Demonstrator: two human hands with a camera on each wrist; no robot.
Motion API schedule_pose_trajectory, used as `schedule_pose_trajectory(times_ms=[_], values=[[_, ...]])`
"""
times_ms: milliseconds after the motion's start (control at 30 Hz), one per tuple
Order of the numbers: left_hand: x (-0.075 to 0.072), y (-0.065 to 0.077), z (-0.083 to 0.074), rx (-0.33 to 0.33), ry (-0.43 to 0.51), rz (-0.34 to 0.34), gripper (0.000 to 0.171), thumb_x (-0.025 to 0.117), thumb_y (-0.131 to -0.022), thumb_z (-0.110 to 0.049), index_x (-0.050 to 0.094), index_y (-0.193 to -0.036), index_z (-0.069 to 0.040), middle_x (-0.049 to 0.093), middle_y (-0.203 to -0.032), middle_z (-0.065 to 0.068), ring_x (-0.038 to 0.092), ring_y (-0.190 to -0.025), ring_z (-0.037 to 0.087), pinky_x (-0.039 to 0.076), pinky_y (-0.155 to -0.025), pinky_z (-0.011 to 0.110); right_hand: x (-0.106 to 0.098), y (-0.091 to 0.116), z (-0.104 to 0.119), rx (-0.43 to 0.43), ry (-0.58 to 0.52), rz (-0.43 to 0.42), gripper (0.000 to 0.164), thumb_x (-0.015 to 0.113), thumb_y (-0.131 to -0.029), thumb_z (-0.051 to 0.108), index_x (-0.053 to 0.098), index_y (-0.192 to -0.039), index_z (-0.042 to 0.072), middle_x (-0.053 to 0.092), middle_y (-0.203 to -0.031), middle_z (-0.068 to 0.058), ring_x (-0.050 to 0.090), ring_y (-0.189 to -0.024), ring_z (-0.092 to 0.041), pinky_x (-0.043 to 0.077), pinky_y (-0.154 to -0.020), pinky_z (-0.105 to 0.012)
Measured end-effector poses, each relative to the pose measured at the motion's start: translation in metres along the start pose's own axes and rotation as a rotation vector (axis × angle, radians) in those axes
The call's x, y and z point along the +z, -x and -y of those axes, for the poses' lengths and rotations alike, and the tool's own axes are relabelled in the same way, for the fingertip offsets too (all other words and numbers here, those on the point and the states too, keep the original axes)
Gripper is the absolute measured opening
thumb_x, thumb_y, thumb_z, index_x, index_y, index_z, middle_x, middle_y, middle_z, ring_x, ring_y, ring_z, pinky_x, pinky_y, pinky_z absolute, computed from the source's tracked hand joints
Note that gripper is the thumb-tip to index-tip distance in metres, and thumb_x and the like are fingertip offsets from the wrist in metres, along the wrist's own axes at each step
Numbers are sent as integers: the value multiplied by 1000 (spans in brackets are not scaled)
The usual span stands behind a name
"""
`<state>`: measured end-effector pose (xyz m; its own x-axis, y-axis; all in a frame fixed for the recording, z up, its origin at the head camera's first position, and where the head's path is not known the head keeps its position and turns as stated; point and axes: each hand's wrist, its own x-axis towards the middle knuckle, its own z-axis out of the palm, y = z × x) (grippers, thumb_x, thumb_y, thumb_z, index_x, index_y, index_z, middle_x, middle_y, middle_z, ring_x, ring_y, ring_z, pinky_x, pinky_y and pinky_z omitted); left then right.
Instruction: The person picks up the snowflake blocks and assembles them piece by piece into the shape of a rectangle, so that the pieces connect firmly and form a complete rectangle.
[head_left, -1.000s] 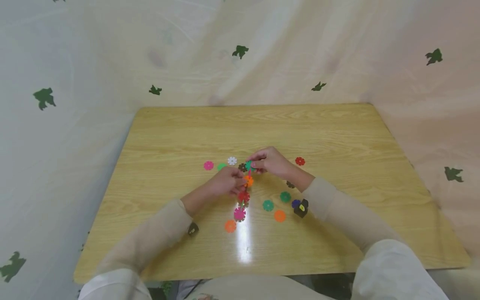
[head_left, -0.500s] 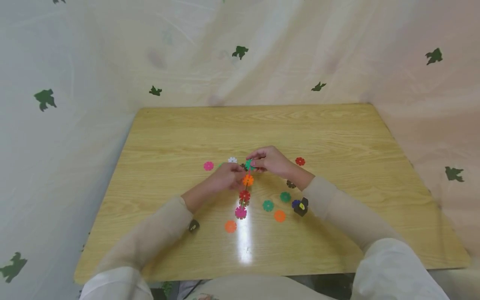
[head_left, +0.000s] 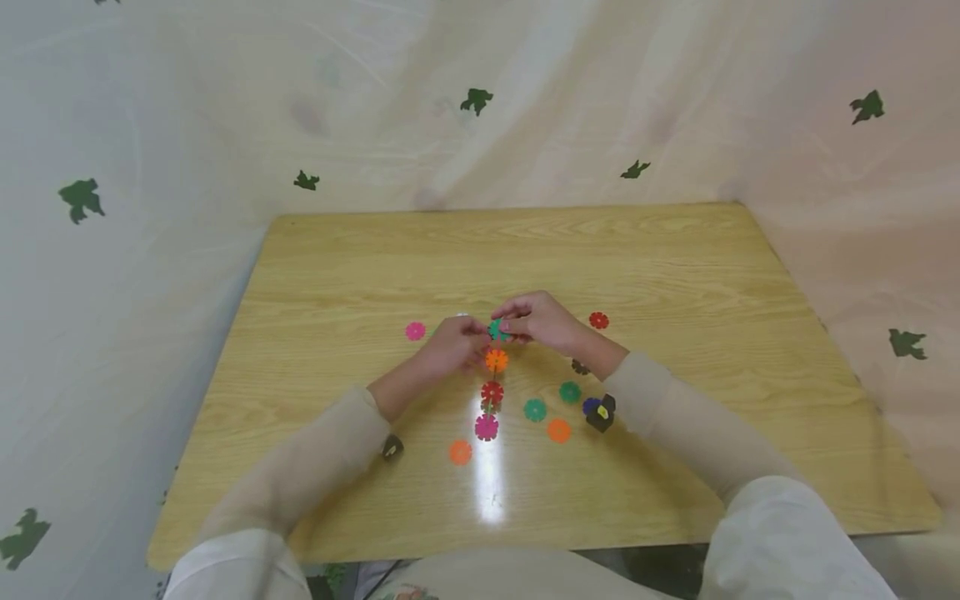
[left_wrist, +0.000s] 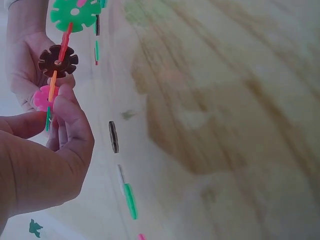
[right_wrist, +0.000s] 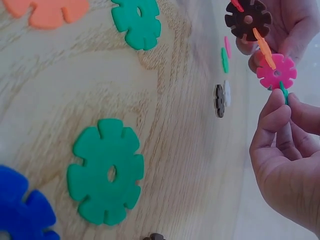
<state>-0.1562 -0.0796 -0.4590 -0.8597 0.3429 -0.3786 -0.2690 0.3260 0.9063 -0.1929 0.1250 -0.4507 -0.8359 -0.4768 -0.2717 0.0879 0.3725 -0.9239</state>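
A chain of slotted plastic snowflake discs hangs between my hands and runs back towards me. In the head view its orange disc (head_left: pixel 497 360), red disc (head_left: pixel 492 392) and lower pink disc (head_left: pixel 487 427) show face on. My right hand (head_left: pixel 536 321) pinches the green disc (right_wrist: pixel 284 90) at the far end. That disc is slotted into a pink disc (right_wrist: pixel 276 72), followed by an orange one seen edge-on and a dark brown disc (right_wrist: pixel 247 22). My left hand (head_left: pixel 450 346) has curled fingers at the same end, thumb and forefinger pinching beside the pink disc.
Loose discs lie around on the wooden table (head_left: pixel 360 267): pink (head_left: pixel 416 331) at left, red (head_left: pixel 598 320) at right, two green (head_left: pixel 535 410), a blue (head_left: pixel 591 407), and orange ones (head_left: pixel 461 452) nearer me. Dark cube-like devices (head_left: pixel 601 414) sit by both sleeves. A pale curtain (head_left: pixel 375 108) surrounds the table.
My left hand has slid from beside the orange disc up to the green end, close to my right fingertips. The chain's lower end has swung slightly right. My right hand keeps its pinch.
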Motion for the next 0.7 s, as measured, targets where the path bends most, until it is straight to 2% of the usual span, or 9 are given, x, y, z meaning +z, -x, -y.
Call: schedule_pose_trajectory(times_ms=[133,500,700], values=[[2,-1,-4,-10,34,-35,22,60,-101,-15,62,-116,1,69,-103,14,68,-83,24,61,-69,32,0,1,0,-4,0,5,26,65,-99,9,68,-123,-1,73,-98,-14,67,-86,-31,58,-70,-30],[6,-6,-7,-40,92,-31,20,61,-101,-13,62,-115,1,71,-104,17,67,-77,20,61,-66,28,1,3,-1,-32,3,15,25,65,-99,8,68,-122,-1,73,-90,-10,66,-86,-36,58,-68,-29],[3,-8,-6,-51,121,-82,20,62,-100,-10,61,-116,3,72,-101,17,68,-74,19,62,-63,28,-2,6,-4,-10,-44,20,26,61,-101,11,66,-124,-1,70,-99,-21,65,-89,-33,60,-77,-36]])
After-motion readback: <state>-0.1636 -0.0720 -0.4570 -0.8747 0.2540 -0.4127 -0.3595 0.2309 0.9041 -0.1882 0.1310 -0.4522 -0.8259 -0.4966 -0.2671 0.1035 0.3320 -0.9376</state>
